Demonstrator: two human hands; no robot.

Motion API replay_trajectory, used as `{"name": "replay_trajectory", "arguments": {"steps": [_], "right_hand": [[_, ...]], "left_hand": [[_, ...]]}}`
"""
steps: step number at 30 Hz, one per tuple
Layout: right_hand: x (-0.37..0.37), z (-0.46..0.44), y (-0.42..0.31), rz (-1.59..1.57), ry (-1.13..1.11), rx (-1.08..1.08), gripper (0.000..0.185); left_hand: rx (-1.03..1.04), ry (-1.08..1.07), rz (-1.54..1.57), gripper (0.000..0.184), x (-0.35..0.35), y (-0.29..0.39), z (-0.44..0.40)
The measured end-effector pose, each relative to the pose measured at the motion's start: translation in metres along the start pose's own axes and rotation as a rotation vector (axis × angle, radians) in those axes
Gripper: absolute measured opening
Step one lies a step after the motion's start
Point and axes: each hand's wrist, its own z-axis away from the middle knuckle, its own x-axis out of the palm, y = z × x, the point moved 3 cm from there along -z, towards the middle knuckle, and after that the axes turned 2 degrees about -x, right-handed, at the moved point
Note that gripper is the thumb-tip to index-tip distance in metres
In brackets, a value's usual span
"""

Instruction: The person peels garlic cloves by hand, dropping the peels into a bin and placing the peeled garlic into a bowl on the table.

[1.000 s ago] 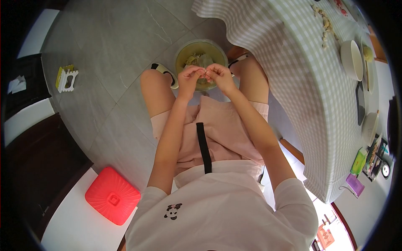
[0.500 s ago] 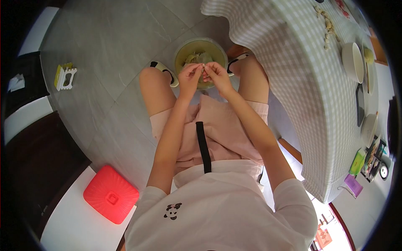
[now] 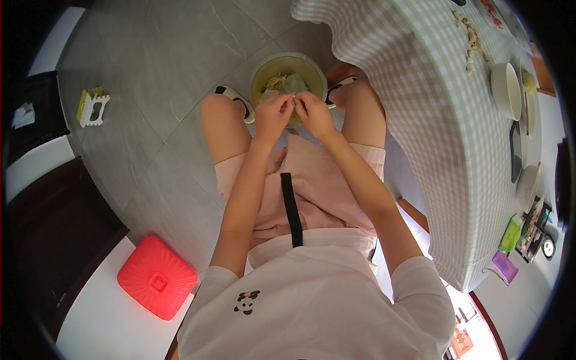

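Note:
My left hand [image 3: 274, 115] and my right hand [image 3: 313, 114] meet between my knees, thumbs and fingers pinched together. At their fingertips is a tiny pale bit, too small to name. Directly below the hands, a round yellowish bin [image 3: 257, 80] stands on the floor between my feet. Inside it lie crumpled, pale, see-through plastic [image 3: 294, 84] and some yellowish scraps [image 3: 275, 82]. My hands hide the near part of the bin.
To the right is a table with a checked cloth [image 3: 414, 78], bearing a white bowl [image 3: 506, 91], a tan knotted strand [image 3: 472, 42] and a green packet [image 3: 510, 234]. A red lidded box [image 3: 157, 277] is at lower left; a small yellow-and-white stool [image 3: 93, 108] stands farther left.
Both hands have turned slightly, with the fingers curled in closer and the fingertips a little lower. The small pale bit between them shows less now.

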Motion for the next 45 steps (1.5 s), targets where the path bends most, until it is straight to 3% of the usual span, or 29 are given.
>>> {"name": "replay_trajectory", "arguments": {"steps": [4,7,9,13,18,23,25,30,41,45], "right_hand": [[0.001,0.001,-0.001,0.026,0.012,-0.059,0.010],[0.004,0.002,0.006,-0.091,0.005,0.132,0.012],[0.009,0.001,0.016,-0.339,-0.065,0.286,0.014],[0.008,0.000,0.020,-0.409,-0.053,0.257,0.015],[0.003,-0.001,0.017,-0.251,0.061,0.134,0.014],[0.005,0.000,0.023,-0.314,0.068,0.181,0.013],[0.005,0.000,0.022,-0.336,0.065,0.194,0.013],[-0.002,0.000,0.017,-0.187,0.059,0.129,0.013],[-0.004,0.000,0.016,-0.171,0.044,0.105,0.011],[-0.003,0.000,0.019,-0.269,0.045,0.144,0.010]], "left_hand": [[0.070,0.010,-0.032,0.012,-0.001,-0.004,-0.001],[-0.091,0.040,0.244,0.013,0.004,-0.011,0.000],[-0.160,0.015,0.333,0.013,0.007,-0.012,-0.001],[-0.267,-0.040,0.477,0.013,0.010,-0.018,-0.003],[-0.284,-0.044,0.492,0.013,0.013,-0.023,-0.001],[-0.270,-0.043,0.464,0.012,0.013,-0.021,0.000],[-0.401,-0.051,0.641,0.012,0.017,-0.022,0.003],[-0.380,-0.075,0.630,0.012,0.016,-0.019,0.004],[-0.351,-0.103,0.592,0.012,0.016,-0.018,0.005],[-0.430,-0.143,0.689,0.015,0.014,-0.015,0.004]]}}
